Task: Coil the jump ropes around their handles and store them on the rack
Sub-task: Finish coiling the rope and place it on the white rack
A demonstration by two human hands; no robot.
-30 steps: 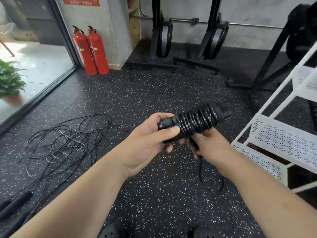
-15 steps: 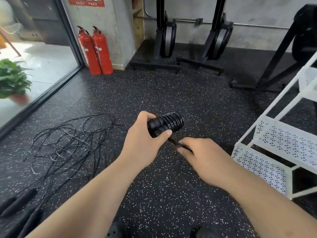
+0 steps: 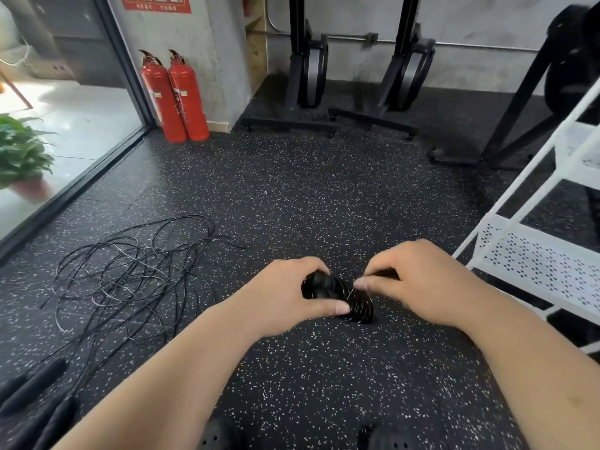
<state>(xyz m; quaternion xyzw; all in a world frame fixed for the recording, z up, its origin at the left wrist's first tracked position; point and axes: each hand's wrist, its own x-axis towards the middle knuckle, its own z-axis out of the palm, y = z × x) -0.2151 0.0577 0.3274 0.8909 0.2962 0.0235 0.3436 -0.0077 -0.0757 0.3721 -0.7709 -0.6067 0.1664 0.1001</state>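
Observation:
A black jump rope bundle, its cord coiled tightly round the handles, sits between both hands above the floor. My left hand grips the bundle's left end, thumb laid along its underside. My right hand pinches the thin cord end against the coils with thumb and forefinger. A loose tangle of black jump ropes lies on the floor to the left. Several black handles rest at the bottom left corner. The white perforated rack stands at the right.
Two red fire extinguishers stand by the wall corner. Black machine stands line the back wall, and a black frame sits behind the rack. A potted plant is behind glass at left. My black shoes show at the bottom.
The bundle dropped lower and turned end-on to me. My right hand rose from under it to its right side and now pinches the cord end. The hanging loop of cord is gone.

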